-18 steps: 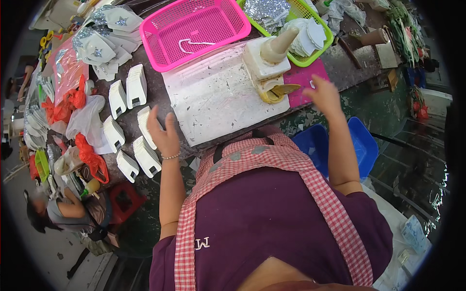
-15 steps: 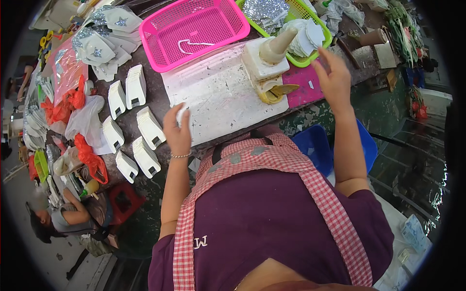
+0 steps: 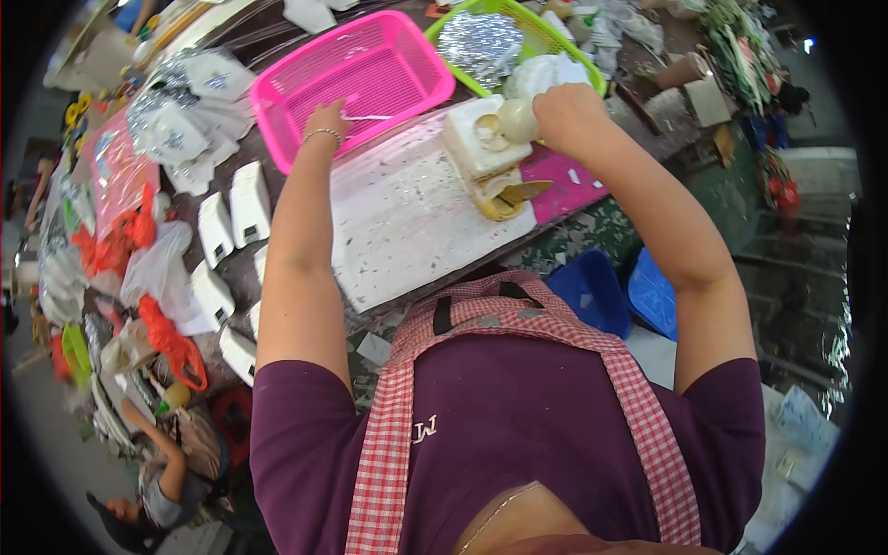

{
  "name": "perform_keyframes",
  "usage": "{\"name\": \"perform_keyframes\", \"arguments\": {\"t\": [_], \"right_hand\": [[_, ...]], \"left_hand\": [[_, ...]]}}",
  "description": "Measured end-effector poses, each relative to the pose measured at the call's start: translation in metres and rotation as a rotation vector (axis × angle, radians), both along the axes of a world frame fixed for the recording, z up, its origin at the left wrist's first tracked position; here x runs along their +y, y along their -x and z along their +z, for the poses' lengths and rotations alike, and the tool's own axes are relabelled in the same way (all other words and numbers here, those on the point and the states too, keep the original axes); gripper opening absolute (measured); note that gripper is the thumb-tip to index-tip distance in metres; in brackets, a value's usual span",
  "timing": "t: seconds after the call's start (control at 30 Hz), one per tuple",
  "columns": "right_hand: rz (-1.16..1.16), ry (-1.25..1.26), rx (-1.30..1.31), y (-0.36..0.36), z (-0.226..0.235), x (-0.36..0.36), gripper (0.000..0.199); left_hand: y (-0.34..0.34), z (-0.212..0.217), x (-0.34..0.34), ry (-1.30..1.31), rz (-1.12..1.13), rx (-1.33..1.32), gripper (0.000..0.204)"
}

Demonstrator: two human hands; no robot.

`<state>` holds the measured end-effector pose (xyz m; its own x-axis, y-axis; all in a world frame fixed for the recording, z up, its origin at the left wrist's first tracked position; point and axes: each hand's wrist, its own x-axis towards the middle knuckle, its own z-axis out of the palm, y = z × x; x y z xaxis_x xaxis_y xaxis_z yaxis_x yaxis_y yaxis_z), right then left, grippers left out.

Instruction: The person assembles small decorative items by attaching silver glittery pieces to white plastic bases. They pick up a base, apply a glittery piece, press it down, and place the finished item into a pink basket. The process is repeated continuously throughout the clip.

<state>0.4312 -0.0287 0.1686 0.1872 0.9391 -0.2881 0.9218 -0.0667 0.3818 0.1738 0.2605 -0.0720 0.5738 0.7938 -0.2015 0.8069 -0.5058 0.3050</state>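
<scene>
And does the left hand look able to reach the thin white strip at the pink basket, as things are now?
Yes, most likely: the left hand is at the near side of the pink basket, beside the thin white strip, and nothing visible blocks it; whether they touch is unclear.

Left hand (image 3: pixel 326 122) over the pink basket (image 3: pixel 370 79), right hand (image 3: pixel 566 111) to its right
Both arms (image 3: pixel 298 250) stretch forward, the right fingers curled.

table (image 3: pixel 283 192): dark top | left: rows of white stacks (image 3: pixel 248 203); silver-patterned white pieces (image 3: pixel 180 120), heaped; clear bag (image 3: pixel 162 259) beside red bags (image 3: pixel 174 342) | middle: white sheet (image 3: pixel 398 222), dark-flecked; pink basket (image 3: pixel 407 109) just beyond | right: magenta sheet (image 3: pixel 560 185) beside white sheet; green basket (image 3: pixel 536 46) farther back
</scene>
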Motion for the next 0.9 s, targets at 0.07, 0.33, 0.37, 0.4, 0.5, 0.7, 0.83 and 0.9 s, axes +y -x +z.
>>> {"name": "perform_keyframes", "arguments": {"t": [0.07, 0.33, 0.37, 0.4, 0.5, 0.7, 0.83, 0.9], "right_hand": [[-0.181, -0.008, 0.026, -0.004, 0.024, -0.026, 0.027], [-0.249, 0.207, 0.25, 0.005, 0.038, -0.085, 0.031], [-0.217, 0.174, 0.239, 0.01, 0.021, -0.081, 0.029], [-0.181, 0.147, 0.23, 0.014, 0.003, -0.076, 0.026], [-0.003, 0.209, 0.262, 0.022, -0.045, -0.06, 0.015], [0.031, 0.284, 0.294, 0.043, -0.074, -0.061, 0.011], [0.028, 0.347, 0.259, 0.058, -0.07, -0.06, 0.014], [0.051, 0.426, 0.236, 0.064, -0.072, -0.048, 0.016]], "left_hand": [[-0.011, -0.007, 0.004, 0.077, 0.019, 0.109, 0.055], [-0.01, -0.02, 0.02, 0.017, 0.018, 0.192, 0.032], [-0.01, -0.008, 0.017, -0.026, 0.049, 0.141, 0.031], [-0.008, 0.007, 0.017, -0.027, 0.099, 0.044, 0.032], [0.013, 0.053, -0.004, -0.026, 0.291, -0.478, 0.03], [0.097, 0.138, -0.173, 0.544, 0.199, -0.947, 0.018], [0.164, 0.11, -0.294, 1.103, 0.382, -0.714, 0.016], [0.198, 0.083, -0.339, 1.165, 0.509, -0.594, 0.014]]}}
